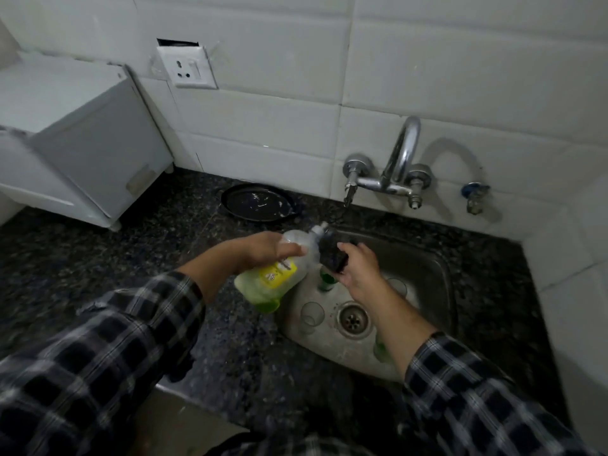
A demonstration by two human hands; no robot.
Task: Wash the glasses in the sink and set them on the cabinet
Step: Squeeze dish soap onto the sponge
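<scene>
My left hand [263, 250] grips a clear dish-soap bottle [279, 278] with green liquid and a yellow label, tipped so its white cap points at a dark scrub sponge [332, 255]. My right hand [357, 268] holds that sponge over the steel sink [437, 268]. In the basin stand a clear glass [311, 315] at the left, another clear glass [398, 286] at the back right, a green-bottomed glass [325, 281] under the sponge and a second green-bottomed glass [381, 348] partly hidden by my right forearm.
A chrome wall tap [399, 166] hangs over the sink's back edge. A black plate [258, 200] lies on the dark granite counter [148, 251] behind the bottle. A white cabinet [82, 136] stands at the left, a wall socket [190, 69] above.
</scene>
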